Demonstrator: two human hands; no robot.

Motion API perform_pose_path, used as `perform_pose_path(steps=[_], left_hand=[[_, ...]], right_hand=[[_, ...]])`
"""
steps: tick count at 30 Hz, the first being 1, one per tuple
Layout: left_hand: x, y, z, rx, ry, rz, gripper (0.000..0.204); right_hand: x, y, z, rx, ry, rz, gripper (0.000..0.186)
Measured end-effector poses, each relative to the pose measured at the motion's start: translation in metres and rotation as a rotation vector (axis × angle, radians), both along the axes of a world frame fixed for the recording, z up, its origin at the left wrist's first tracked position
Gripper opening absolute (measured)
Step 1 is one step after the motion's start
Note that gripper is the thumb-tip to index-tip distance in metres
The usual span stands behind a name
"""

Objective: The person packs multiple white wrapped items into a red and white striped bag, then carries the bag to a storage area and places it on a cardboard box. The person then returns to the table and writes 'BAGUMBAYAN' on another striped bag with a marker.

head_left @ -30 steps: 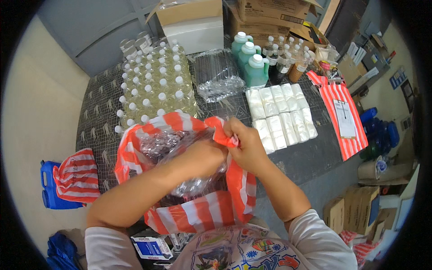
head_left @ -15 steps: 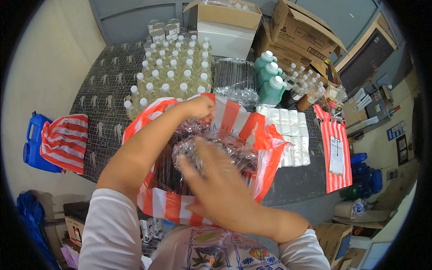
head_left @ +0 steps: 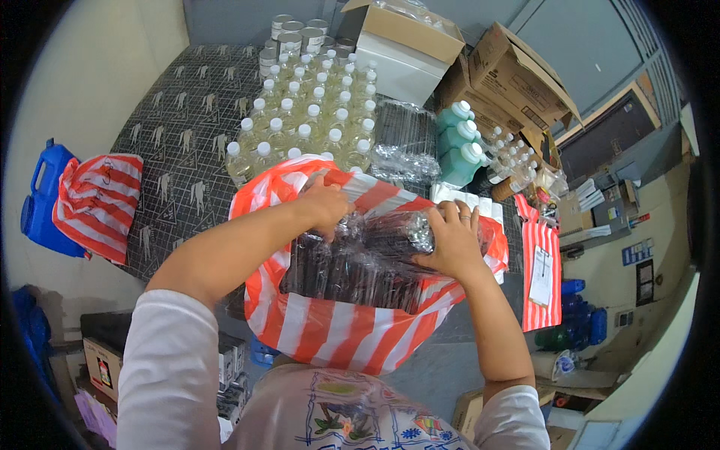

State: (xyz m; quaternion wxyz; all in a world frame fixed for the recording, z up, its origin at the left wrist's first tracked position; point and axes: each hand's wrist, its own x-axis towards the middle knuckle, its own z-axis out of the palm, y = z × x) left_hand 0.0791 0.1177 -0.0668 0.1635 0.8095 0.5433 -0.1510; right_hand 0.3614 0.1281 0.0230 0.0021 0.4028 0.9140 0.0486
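Note:
A red-and-white striped plastic bag (head_left: 345, 330) lies wide at the table's near edge, its mouth facing up. Inside are several clear-wrapped packs of dark, flat items (head_left: 360, 277); their exact kind does not show. My left hand (head_left: 326, 206) is closed at the bag's far left side, against the clear wrap; what its fingers grip is hidden. My right hand (head_left: 456, 238) holds the right end of the top wrapped pack (head_left: 401, 231), thumb on the near side and fingers on the far side, beside the bag's right rim.
Beyond the bag stand rows of pale yellow bottles (head_left: 304, 135), tin cans (head_left: 300, 34), wrapped dark packs (head_left: 405, 135), green jugs (head_left: 461, 161) and cardboard boxes (head_left: 514, 75). A tied striped bag (head_left: 101, 202) and blue jerrycan (head_left: 45, 195) are at left. A clipboard (head_left: 540, 277) hangs at right.
My right hand has moved from over the middle of the packs to their right end. My left hand has moved down into the bag's mouth. The packs' dark sides show more now.

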Motion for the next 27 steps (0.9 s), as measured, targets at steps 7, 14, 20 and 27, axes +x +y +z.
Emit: perform_pose_path(steps=[7, 14, 20, 27], left_hand=[[-0.057, -0.014, -0.015, -0.039, -0.505, -0.131, 0.03], [-0.088, -0.034, -0.013, -0.168, -0.748, -0.058, 0.02], [-0.061, -0.028, 0.042, 0.086, -0.949, 0.009, 0.086], [0.05, 0.002, 0.103, 0.122, -0.763, -0.207, 0.121]], right_hand=[[-0.002, 0.012, -0.002, -0.093, -0.062, -0.082, 0.084], [-0.045, 0.022, -0.005, -0.15, -0.006, 0.13, 0.074], [-0.099, 0.038, -0.038, -0.406, -0.109, 0.251, 0.078], [-0.047, 0.008, 0.002, -0.349, 0.29, 0.279, 0.064]])
